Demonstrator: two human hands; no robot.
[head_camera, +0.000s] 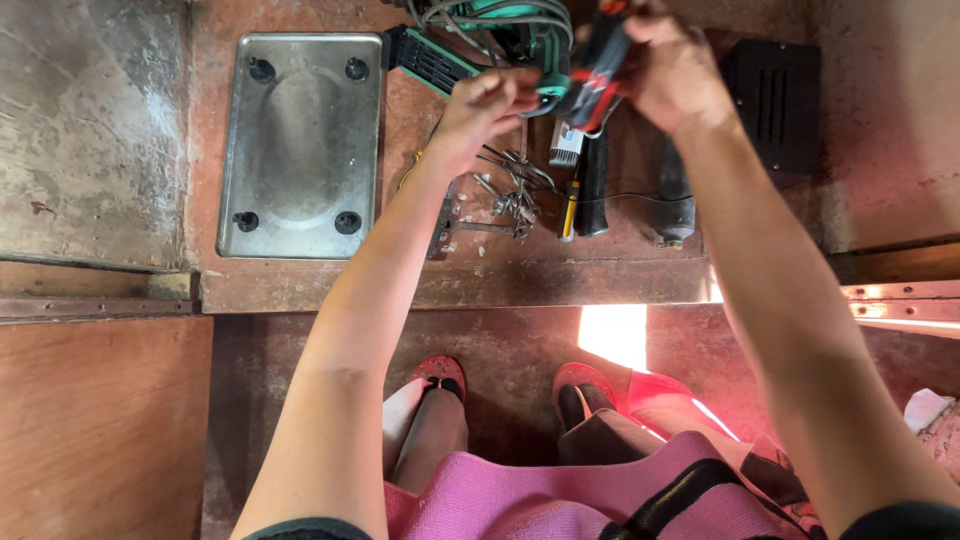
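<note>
My left hand (482, 112) is raised over the reddish floor slab, its fingers pinched on a small part or wire that meets a tool. My right hand (668, 62) grips a black and red hand tool (598, 68), which looks like pliers, held up at the top of the head view. The two hands nearly touch at the tool's tip. Behind them lies a green power tool (470, 35) with grey cable coiled on it. What the left fingers pinch is too small to tell.
A steel tray-like cover with black feet (300, 140) lies to the left. Loose metal bits and screws (510, 190), a yellow-handled screwdriver (570, 205) and dark handles (676, 205) lie below the hands. A black box (775, 95) is on the right. My red shoes (440, 375) stand below the ledge.
</note>
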